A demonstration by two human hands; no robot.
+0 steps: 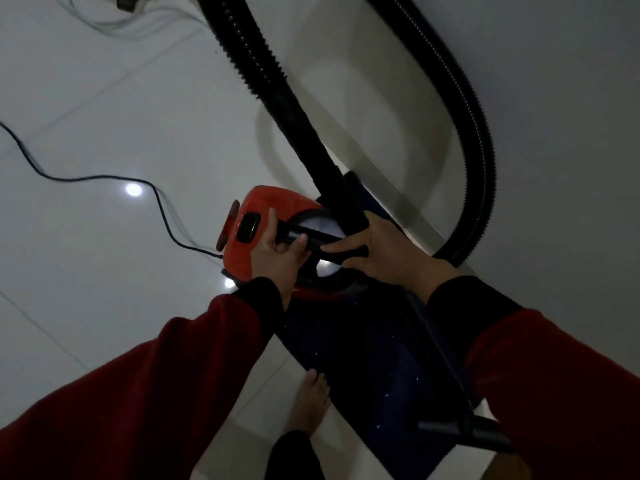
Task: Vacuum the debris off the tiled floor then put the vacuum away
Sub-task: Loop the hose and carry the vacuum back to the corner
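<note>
Head view: we hold the red vacuum (263,233) by its black carry handle (311,237), our left hand (280,258) curled around the handle's near end and our right hand (384,251) laid over its far end, fingers closing on it beside the hose socket. Under the grip, the canister sits on or hangs just above the tiled floor (104,116); we cannot tell which. From beside our right hand the ribbed hose (263,74) climbs away and loops back down along the wall (554,98). Behind the left hand the power cord (104,178) trails across the tiles, apparently not yet wound in. A dark mat (363,358) below the wrists carries pale specks, so cleaning may be unfinished; stowing is plainly left. To the left of the grip lie open tiles; on the right the wall and hose loop crowd close, and a bare foot (308,400) stands by the mat's edge.
</note>
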